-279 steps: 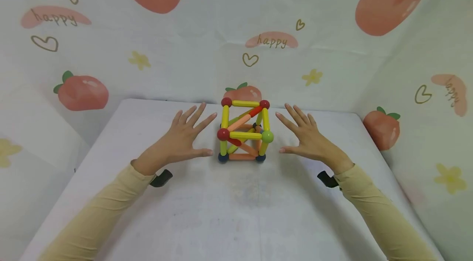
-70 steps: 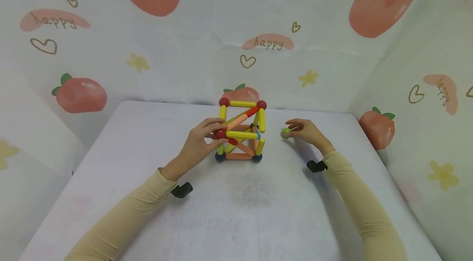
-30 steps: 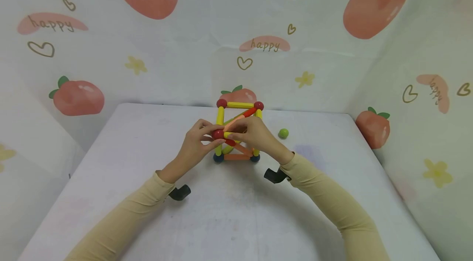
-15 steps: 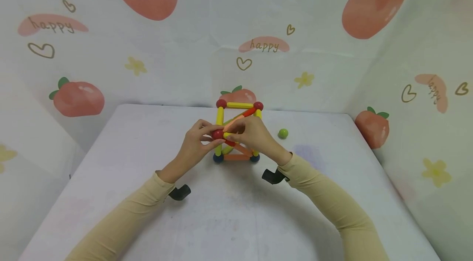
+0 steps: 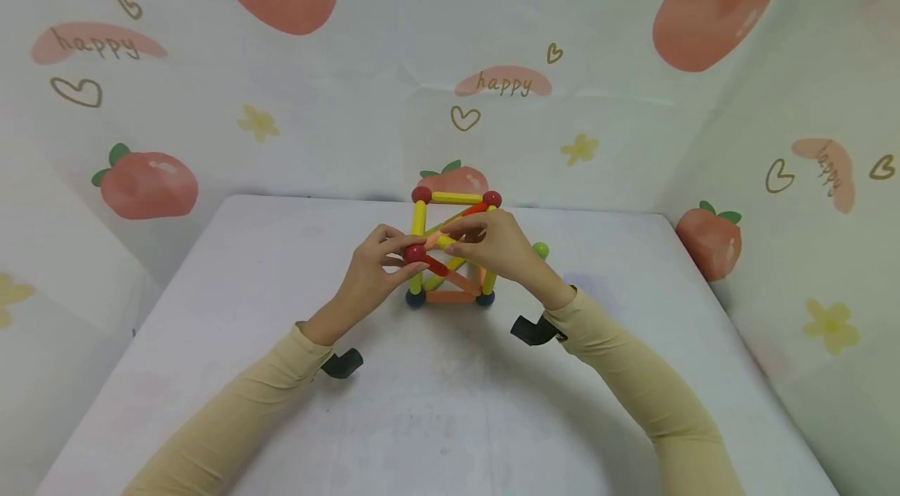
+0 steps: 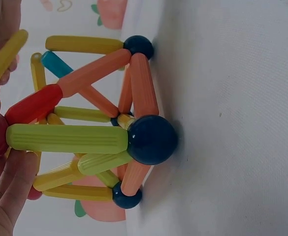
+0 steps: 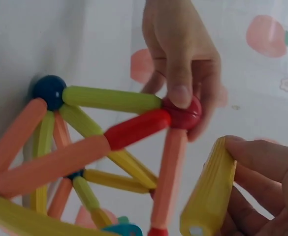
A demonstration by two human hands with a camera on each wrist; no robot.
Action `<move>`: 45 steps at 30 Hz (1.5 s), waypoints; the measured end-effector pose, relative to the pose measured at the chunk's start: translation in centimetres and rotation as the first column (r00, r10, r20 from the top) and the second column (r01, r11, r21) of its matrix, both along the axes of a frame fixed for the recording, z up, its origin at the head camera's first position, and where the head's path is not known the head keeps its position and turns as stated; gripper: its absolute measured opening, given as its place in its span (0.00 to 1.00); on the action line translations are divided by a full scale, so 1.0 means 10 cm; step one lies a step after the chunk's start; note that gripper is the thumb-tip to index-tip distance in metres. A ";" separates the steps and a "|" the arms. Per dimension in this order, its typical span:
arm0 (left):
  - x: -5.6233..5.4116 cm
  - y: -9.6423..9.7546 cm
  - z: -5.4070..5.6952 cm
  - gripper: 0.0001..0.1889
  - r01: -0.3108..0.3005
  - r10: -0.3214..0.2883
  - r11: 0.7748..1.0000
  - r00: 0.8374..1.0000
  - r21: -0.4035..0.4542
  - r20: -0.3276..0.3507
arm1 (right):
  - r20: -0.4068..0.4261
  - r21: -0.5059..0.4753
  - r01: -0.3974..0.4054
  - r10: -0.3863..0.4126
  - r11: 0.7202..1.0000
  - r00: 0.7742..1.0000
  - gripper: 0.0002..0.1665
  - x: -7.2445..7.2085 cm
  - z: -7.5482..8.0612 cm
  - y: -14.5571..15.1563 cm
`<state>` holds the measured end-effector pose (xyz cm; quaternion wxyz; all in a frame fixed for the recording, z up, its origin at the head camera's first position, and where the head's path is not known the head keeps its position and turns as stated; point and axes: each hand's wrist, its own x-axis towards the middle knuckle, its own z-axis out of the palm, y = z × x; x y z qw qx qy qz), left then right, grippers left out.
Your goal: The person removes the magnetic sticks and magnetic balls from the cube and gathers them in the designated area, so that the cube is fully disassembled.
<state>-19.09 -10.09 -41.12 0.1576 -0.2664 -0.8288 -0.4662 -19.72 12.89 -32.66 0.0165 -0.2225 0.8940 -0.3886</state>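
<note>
A frame of coloured rods and balls, a magnetic building set by its look, stands on the table. Thumb and fingers of my left hand [image 5: 376, 262] pinch the red ball [image 5: 415, 253] at its near upper left corner. My right hand [image 5: 502, 246] pinches a yellow rod [image 7: 210, 191] over the frame. In the right wrist view a gap separates that rod from the red ball, which still joins a red rod [image 7: 139, 129], a light green rod [image 7: 112, 98] and a salmon rod [image 7: 168, 177]. A loose green ball [image 5: 540, 250] lies right of the frame, partly behind my right hand.
Dark blue balls [image 6: 152, 139] form the frame's lower corners on the white table [image 5: 394, 418]. Two more red balls [image 5: 422, 195] top its far side. A printed cloth [image 5: 351, 90] hangs close behind and along the sides.
The green ball came off the frame's near upper right corner and was set down at right. My right hand then took the near top yellow rod and drew it off the red ball.
</note>
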 end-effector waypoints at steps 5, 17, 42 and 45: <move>0.00 0.00 0.02 0.22 0.005 -0.005 1.000 1.000 0.006 -0.001 | -0.041 -0.044 0.001 -0.002 0.999 0.999 0.17 0.00 0.09 0.18; 0.00 0.01 0.02 0.21 -0.010 0.010 1.000 1.000 0.004 -0.004 | 0.009 -0.205 0.105 -0.105 0.973 0.994 0.20 0.03 0.00 0.72; 0.01 0.03 0.01 0.21 -0.015 0.015 1.000 1.000 0.003 -0.006 | 0.331 -0.325 0.316 -0.206 0.891 0.921 0.22 -0.02 -1.11 1.43; 0.01 0.03 0.01 0.21 -0.017 0.017 1.000 1.000 0.005 -0.008 | 0.359 -0.326 0.315 -0.192 0.891 0.913 0.22 -0.03 -1.18 1.43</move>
